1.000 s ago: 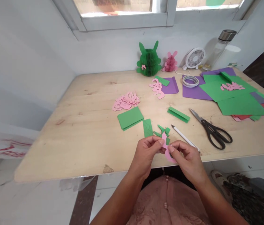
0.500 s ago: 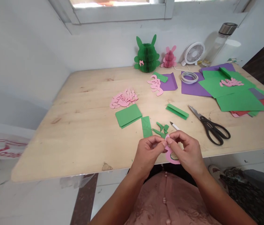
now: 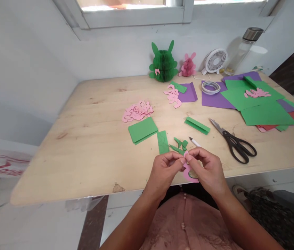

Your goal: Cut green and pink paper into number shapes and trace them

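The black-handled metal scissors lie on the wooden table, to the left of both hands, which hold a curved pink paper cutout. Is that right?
The side is wrong: in the head view, the scissors lie on the table to the right of both left hand and right hand, which hold the cutout.

Between left hand and right hand is the cutout, the scissors to their right.

Gaps in my feed
The pen runs behind the right hand, the pink cutout partly behind it and the left hand; the window beyond is cropped.
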`<state>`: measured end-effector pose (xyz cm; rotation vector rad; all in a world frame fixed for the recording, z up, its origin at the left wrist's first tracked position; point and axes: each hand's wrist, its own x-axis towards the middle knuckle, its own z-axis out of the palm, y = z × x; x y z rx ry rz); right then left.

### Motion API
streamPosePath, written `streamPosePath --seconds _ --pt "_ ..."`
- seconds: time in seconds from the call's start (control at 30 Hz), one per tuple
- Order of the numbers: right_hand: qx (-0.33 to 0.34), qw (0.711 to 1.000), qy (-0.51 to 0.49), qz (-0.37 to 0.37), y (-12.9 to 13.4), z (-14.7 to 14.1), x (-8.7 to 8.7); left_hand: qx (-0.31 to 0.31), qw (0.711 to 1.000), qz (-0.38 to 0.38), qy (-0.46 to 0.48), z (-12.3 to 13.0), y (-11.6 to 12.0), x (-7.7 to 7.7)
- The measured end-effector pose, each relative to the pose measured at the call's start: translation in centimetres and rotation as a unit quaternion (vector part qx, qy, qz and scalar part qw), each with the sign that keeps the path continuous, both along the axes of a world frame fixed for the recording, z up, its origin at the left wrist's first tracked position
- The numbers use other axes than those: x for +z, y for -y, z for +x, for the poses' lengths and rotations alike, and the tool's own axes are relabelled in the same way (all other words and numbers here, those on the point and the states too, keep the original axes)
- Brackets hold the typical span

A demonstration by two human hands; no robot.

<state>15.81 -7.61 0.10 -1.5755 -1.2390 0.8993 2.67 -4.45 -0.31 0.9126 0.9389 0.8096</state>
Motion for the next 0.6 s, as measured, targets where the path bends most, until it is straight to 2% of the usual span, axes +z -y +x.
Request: streamPosePath --seconds 0.3,0.6 --pt "-0.001 0.999 -0.031 0.015 -1.2 -0.1 -0.2 -0.005 1.000 0.004 0.010 -0.1 -1.1 0.1" --pt "-0.006 0.997 -0.041 0.069 -5.8 0.1 0.6 -0.027 0.999 0.017 0.032 -0.1 -5.6 0.8"
